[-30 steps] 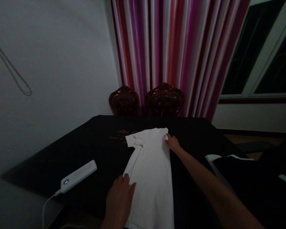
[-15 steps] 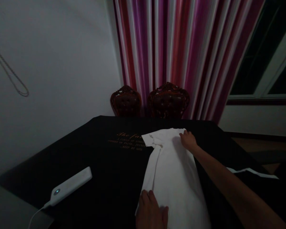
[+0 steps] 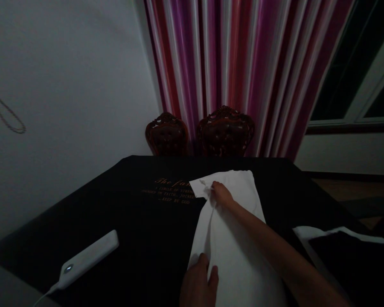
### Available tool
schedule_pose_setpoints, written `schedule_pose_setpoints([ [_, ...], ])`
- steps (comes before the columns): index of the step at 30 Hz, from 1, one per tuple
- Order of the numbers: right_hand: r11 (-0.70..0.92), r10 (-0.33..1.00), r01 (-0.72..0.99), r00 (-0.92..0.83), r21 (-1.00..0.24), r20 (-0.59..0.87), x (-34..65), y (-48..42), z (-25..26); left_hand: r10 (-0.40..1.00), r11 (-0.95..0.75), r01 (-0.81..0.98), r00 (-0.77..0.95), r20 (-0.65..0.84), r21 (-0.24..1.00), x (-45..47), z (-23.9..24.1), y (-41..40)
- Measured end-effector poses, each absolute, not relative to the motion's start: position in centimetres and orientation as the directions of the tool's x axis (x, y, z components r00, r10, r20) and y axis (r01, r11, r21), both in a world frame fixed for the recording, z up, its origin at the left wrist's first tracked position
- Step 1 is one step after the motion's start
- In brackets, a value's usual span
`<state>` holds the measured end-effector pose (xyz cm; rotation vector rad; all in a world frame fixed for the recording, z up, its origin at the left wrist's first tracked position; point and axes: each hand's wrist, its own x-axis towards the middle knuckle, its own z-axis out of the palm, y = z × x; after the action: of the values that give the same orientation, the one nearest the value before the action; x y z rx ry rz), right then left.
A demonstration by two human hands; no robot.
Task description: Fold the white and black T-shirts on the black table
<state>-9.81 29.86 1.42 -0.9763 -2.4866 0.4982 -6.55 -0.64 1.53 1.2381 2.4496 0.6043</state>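
A white T-shirt lies lengthwise on the black tablecloth, partly folded, one short sleeve sticking out to the left at its far end. My right hand reaches across the shirt and pinches the cloth just below that sleeve, pulling up a long crease. Nearer to me, my left hand grips the shirt's left edge between thumb and fingers. The forearm of my right arm covers part of the shirt's right side.
On the left of the black tablecloth lies a white power bank with a cable. Another dark cloth with white edging is at the right. Two carved chairs stand behind the table, before a striped curtain.
My right hand has moved left from the shirt's far right corner to the cloth below the sleeve and taken hold there. My left hand stays at the left edge.
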Motion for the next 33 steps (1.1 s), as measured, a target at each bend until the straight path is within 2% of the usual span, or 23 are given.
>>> schedule_pose_setpoints([
  [2, 0.602, 0.777, 0.565, -0.576, -0.564, 0.254, -9.7, 31.1, 1.7, 0.831, 0.488, 0.595, -0.539, -0.133, 0.638, -6.9, 2.3, 0.0],
  [5, 0.484, 0.862, 0.555, -0.436, -0.677, 0.259, -10.2, 32.9, 2.8, 0.835, 0.379, 0.430, -0.540, -0.103, 0.819, -7.7, 3.8, 0.9],
  [9, 0.470, 0.875, 0.484, -0.364, -0.738, 0.318, -12.0, 33.2, 4.6, 0.817, 0.242, 0.310, -0.577, -0.021, 0.919, -8.8, 5.6, 0.3],
  [12, 0.545, 0.820, 0.434, -0.457, -0.718, 0.345, -13.2, 31.3, 4.6, 0.798, 0.333, 0.371, -0.600, -0.050, 0.867, -9.6, 4.8, -1.4],
  [17, 0.653, 0.697, 0.402, -0.650, -0.642, 0.302, -12.3, 27.7, 2.9, 0.801, 0.555, 0.550, -0.557, -0.221, 0.624, -10.4, 1.0, -3.8],
  [22, 0.663, 0.722, 0.539, -0.643, -0.519, 0.254, -8.2, 28.1, 3.5, 0.771, 0.634, 0.632, -0.557, -0.308, 0.445, -10.1, 2.1, -4.3],
  [26, 0.633, 0.769, 0.690, -0.612, -0.353, 0.184, -3.7, 27.5, 5.2, 0.759, 0.648, 0.673, -0.607, -0.233, 0.356, -9.8, 4.6, -4.5],
  [29, 0.614, 0.788, 0.773, -0.613, -0.159, 0.065, 0.0, 25.3, 6.3, 0.783, 0.614, 0.710, -0.602, -0.154, 0.345, -9.8, 5.0, -4.7],
  [31, 0.606, 0.791, 0.795, -0.606, -0.027, -0.080, 2.7, 23.4, 6.5, 0.791, 0.600, 0.712, -0.596, -0.139, 0.366, -9.8, 4.7, -4.7],
  [33, 0.639, 0.754, 0.768, -0.615, 0.040, -0.230, 5.5, 21.7, 6.4, 0.801, 0.584, 0.717, -0.585, -0.127, 0.381, -9.8, 4.3, -4.5],
])
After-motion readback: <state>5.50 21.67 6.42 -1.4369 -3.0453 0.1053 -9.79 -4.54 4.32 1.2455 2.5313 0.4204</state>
